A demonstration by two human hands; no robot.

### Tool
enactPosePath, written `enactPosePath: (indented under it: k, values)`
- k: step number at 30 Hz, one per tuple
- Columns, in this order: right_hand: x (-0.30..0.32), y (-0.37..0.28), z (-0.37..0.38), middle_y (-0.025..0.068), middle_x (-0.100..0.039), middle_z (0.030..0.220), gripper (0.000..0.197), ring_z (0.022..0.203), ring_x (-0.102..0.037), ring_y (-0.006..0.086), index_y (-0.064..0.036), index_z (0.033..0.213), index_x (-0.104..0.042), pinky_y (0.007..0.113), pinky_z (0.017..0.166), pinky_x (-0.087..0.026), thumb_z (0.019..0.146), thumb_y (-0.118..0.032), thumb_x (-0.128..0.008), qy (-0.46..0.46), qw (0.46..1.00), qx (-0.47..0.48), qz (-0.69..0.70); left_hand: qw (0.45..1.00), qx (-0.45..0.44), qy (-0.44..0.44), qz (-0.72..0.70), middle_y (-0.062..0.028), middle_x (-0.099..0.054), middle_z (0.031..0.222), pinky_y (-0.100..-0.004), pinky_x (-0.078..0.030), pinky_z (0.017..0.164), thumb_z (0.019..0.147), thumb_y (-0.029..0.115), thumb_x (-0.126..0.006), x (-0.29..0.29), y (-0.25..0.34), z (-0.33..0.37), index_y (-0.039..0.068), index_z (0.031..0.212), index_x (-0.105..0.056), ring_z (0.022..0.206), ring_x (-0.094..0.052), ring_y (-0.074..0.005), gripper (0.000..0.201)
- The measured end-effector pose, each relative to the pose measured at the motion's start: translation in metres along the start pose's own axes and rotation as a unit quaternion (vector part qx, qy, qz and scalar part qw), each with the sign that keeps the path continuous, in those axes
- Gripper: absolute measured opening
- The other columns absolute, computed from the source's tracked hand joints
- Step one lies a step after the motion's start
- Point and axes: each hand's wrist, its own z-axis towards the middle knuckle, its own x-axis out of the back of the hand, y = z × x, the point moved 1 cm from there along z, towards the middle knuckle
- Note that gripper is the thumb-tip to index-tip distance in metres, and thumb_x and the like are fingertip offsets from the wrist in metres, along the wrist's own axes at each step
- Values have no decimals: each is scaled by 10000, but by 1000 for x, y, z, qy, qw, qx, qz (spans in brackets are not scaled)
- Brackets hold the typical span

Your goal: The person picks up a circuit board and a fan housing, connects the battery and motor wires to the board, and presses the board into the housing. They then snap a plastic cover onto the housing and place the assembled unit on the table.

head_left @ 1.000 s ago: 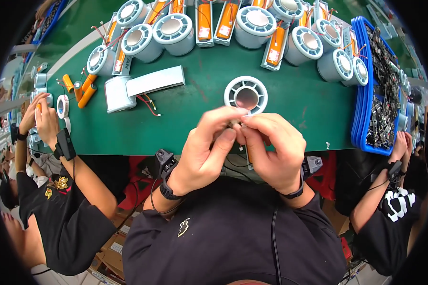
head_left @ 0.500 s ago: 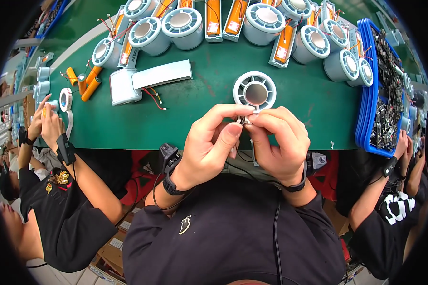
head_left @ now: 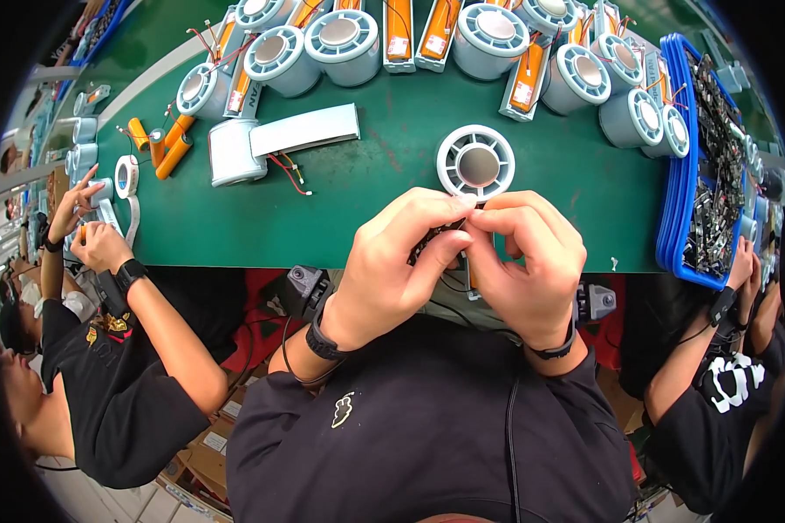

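Above the table's near edge, the fingertips of my two hands meet. My left hand (head_left: 391, 261) is closed on a narrow dark circuit board (head_left: 429, 241), mostly hidden behind its fingers. Thumb and forefinger of my right hand (head_left: 532, 261) pinch at the board's end; what lies between them is too small to make out. Just beyond the fingertips stands a round light-grey fan unit (head_left: 447, 163) with a spoked ring and a silver disc in its middle. A thin dark wire hangs below my hands.
Several fan units (head_left: 343, 39) and orange batteries in grey housings (head_left: 525, 80) line the back. At left lie a grey handled housing (head_left: 305, 132), loose orange batteries (head_left: 174, 157) and a white tape roll (head_left: 126, 177). Blue trays (head_left: 672, 192) of dark parts stand right. Co-workers sit either side.
My left hand has turned, so more of the dark board shows between its fingers. My right hand shifted slightly right. The left co-worker's hands moved apart.
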Motion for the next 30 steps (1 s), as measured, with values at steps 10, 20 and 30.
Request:
enactPosePath:
  k: [10,20,30]
  values:
    - [9,26,11,100,-699,812,270,649,-680,191,-24,843,-619,289,529,-508,696,91,-814,-70,994,73,33,987,117,-88,-72,-64,-665,913,-245,-506,531,1027,21,-581,13,10,11,-20,1121,-636,654,-641,-88,116]
    - [19,17,10,115,-688,781,266,674,-681,222,-25,875,-622,324,572,-531,715,60,-817,-61,989,124,55,991,96,-95,-17,-65,-672,911,-222,-467,514,1048,50,-558,9,13,9,-8,1131,-620,617,-598,-59,118]
    - [17,18,4,94,-703,894,239,713,-670,264,-1,1009,-680,352,632,-526,781,13,-752,-173,978,79,81,996,83,12,-43,-91,-685,1035,-183,-378,483,1083,133,-532,13,-1,2,15,1229,-556,556,-508,-34,189]
